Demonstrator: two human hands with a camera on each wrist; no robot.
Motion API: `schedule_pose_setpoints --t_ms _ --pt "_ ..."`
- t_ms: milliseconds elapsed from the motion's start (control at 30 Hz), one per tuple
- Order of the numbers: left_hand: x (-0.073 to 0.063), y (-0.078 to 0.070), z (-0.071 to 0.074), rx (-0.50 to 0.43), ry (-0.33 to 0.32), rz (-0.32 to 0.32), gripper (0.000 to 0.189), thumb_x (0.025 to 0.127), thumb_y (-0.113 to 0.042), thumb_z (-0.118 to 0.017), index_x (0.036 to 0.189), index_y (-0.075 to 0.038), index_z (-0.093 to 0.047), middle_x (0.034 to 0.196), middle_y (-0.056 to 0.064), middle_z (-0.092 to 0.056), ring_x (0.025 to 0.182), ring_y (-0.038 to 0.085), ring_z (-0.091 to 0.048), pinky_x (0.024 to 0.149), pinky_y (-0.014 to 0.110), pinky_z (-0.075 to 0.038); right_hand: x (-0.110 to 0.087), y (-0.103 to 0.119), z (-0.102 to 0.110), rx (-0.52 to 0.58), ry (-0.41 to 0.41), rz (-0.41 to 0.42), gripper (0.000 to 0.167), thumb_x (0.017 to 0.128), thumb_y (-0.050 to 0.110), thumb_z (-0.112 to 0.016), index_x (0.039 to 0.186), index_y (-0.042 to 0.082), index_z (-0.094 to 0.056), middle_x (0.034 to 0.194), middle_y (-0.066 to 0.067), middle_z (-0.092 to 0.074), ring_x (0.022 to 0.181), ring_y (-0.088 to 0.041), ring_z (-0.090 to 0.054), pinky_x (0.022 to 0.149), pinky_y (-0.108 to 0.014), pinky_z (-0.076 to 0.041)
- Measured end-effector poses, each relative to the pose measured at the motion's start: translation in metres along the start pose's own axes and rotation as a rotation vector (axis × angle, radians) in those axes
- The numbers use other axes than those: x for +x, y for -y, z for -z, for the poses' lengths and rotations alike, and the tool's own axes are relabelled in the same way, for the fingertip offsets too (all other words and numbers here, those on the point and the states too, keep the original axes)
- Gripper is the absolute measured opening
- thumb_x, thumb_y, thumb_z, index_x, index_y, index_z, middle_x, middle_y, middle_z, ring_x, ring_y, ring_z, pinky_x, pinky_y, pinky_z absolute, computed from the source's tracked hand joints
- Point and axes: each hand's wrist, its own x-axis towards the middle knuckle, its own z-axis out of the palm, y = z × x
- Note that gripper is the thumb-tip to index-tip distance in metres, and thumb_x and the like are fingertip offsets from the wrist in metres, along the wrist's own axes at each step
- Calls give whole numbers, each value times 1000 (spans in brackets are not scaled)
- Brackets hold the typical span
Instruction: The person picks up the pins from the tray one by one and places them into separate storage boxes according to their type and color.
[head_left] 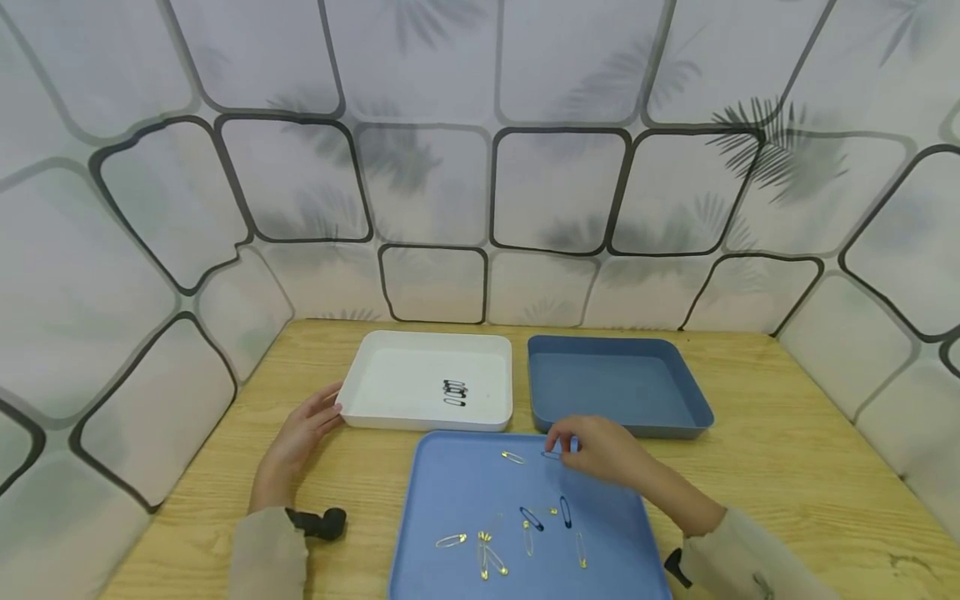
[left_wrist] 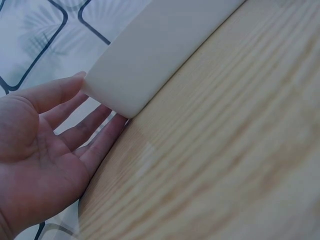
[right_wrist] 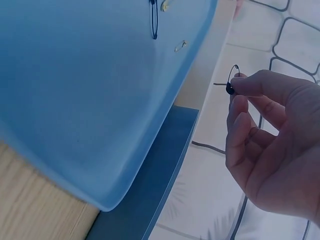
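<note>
Here, the outstretched left hand (head_left: 298, 435) touches the white tray (head_left: 397, 383); the right hand (head_left: 602, 450) pinches a black pin (right_wrist: 230, 88).

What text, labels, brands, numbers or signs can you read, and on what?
None readable in any view.
White tray, dark blue tray, light blue tray, table: no lettering seen.
Wall: outlines and leaf shapes only.
Loose safety pins and the dark pin pinched by the right hand: too small to tell if marked.
</note>
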Motion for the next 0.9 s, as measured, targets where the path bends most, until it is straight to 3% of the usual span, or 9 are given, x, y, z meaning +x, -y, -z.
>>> schedule_pose_setpoints --t_ms 133,400,900 --pt "-1 0 0 -2 -1 -6 53 98 -10 -45 143 5 -21 142 27 -23 110 8 -48 91 22 -40 11 3 -3 -7 -13 27 18 76 3 -64 85 18 -68 71 14 -51 56 -5 -43 47 -23 -37" --pt "0 0 0 -14 5 -18 53 97 -9 -45 142 5 -21 142 28 -23 109 7 -49 90 21 -40 32 8 -8 -20 -20 -6 17 76 4 -64 87 17 -69 71 14 -51 61 -6 -45 53 -24 -39" --pt "1 2 0 3 -13 2 52 97 -8 -46 142 4 -24 143 24 -25 117 18 -44 90 22 -40 65 12 -11 -21 -8 -65 19 77 3 -61 86 18 -67 70 10 -53 51 -8 -42 45 -23 -34"
